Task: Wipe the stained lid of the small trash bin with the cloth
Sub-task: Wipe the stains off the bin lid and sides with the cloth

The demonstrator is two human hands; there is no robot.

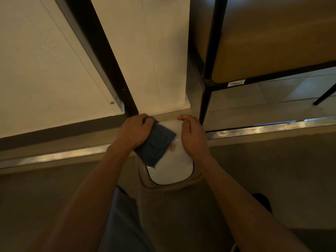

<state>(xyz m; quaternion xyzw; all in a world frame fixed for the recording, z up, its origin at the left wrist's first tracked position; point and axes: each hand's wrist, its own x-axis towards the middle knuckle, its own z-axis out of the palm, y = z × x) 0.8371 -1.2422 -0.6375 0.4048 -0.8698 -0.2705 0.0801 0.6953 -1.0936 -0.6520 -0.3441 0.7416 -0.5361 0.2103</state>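
A small trash bin stands on the floor below me, with a glossy white lid in a beige rim. A reddish stain shows on the lid beside the cloth's edge. My left hand grips a dark blue cloth and holds it down on the lid's left part. My right hand sits on the lid's right side, fingers curled over its far edge.
A metal floor strip crosses behind the bin. A black-framed shelf unit with a wooden board stands at the right. A white wall corner and a dark door frame rise behind. My knee is below the bin.
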